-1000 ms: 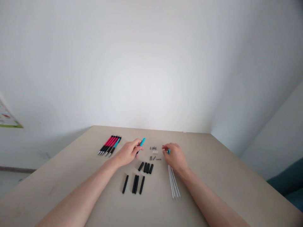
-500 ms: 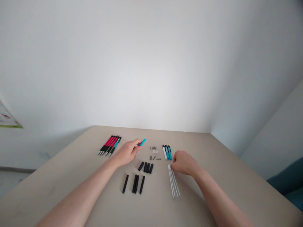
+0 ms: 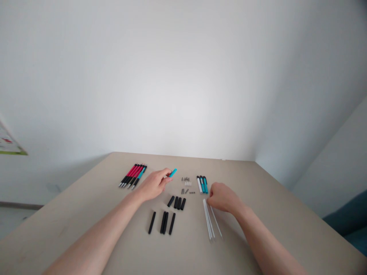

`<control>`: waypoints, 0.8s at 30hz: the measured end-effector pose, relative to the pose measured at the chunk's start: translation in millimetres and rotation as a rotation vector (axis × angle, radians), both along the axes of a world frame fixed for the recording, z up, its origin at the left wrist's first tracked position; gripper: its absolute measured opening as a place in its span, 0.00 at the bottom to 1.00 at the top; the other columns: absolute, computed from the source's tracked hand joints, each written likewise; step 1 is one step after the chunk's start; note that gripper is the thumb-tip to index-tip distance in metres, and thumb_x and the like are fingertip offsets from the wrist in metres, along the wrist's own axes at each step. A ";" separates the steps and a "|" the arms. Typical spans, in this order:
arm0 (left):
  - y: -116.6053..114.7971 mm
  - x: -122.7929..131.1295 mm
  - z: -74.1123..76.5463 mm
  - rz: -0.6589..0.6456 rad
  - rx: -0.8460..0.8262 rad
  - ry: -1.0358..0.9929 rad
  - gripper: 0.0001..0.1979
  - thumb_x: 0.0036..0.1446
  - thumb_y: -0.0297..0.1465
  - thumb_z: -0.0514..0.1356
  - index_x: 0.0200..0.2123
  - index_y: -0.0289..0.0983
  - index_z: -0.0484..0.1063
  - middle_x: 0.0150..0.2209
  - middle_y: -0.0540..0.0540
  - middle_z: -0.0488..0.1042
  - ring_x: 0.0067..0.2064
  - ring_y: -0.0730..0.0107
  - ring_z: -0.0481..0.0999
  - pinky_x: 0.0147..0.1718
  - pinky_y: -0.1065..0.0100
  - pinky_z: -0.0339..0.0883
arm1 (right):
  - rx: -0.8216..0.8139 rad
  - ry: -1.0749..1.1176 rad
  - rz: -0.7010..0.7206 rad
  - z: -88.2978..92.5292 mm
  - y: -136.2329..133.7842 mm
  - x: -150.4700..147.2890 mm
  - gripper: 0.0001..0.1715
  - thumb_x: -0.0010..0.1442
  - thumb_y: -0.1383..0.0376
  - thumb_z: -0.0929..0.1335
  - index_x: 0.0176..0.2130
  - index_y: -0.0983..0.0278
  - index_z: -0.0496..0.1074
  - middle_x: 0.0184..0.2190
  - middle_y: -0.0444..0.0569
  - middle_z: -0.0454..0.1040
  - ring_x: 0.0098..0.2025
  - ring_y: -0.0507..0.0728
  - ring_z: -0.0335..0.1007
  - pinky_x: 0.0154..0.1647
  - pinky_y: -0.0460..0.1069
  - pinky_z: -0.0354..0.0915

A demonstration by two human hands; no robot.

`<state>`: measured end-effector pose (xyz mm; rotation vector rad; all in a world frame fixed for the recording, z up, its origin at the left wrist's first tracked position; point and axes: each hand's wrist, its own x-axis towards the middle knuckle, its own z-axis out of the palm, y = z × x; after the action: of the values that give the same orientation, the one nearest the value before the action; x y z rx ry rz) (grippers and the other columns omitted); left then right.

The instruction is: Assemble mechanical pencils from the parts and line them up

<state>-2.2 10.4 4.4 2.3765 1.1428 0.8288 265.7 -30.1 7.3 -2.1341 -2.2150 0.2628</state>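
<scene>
My left hand (image 3: 155,185) is raised over the table, thumb and fingers closed on a turquoise pen barrel (image 3: 173,172) that points up and to the right. At the right, the curled fingers of my right hand (image 3: 224,197) rest over the far end of one thin white pen refill (image 3: 217,222). That refill lies at an angle, apart from several other white refills (image 3: 208,221) just left of it. Beyond my right hand lie three pen barrels (image 3: 203,185), one white and two turquoise, with black ends.
Several finished-looking pens (image 3: 133,176), mostly red, lie at the far left. Short black grips (image 3: 179,203) and longer black tubes (image 3: 164,222) lie mid-table. Behind them are small metal tips (image 3: 186,179), whitish pieces (image 3: 188,184) and springs (image 3: 192,193). A wall (image 3: 183,95) stands behind the table.
One white refill has swung to the right at its near end, away from the others, under my right hand. My left hand with the turquoise barrel stays put.
</scene>
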 end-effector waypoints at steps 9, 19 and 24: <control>-0.1 0.0 -0.3 0.007 0.007 -0.001 0.08 0.62 0.33 0.49 0.38 0.38 0.66 0.30 0.50 0.73 0.25 0.74 0.70 0.28 0.73 0.61 | 0.001 0.053 -0.062 7.5 -1.3 -3.5 0.08 0.42 0.67 0.66 0.25 0.68 0.74 0.23 0.55 0.75 0.25 0.56 0.70 0.20 0.45 0.52; 0.1 -0.1 -0.2 0.013 0.011 0.021 0.08 0.62 0.33 0.49 0.39 0.38 0.66 0.33 0.48 0.74 0.27 0.73 0.71 0.28 0.73 0.62 | 0.022 0.240 -0.078 3.6 -4.6 -35.2 0.08 0.44 0.66 0.66 0.19 0.65 0.73 0.19 0.49 0.72 0.24 0.52 0.68 0.22 0.44 0.54; -0.8 0.2 0.6 0.014 0.016 0.013 0.08 0.62 0.33 0.49 0.39 0.39 0.66 0.33 0.48 0.74 0.27 0.73 0.71 0.29 0.73 0.62 | 0.030 0.148 -0.094 -3.1 -9.0 -42.3 0.09 0.43 0.66 0.66 0.25 0.66 0.76 0.27 0.55 0.77 0.31 0.58 0.73 0.27 0.46 0.60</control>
<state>-2.0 9.7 5.0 2.3931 1.1633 0.8306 223.4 -39.1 4.2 -2.1215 -2.0197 0.3680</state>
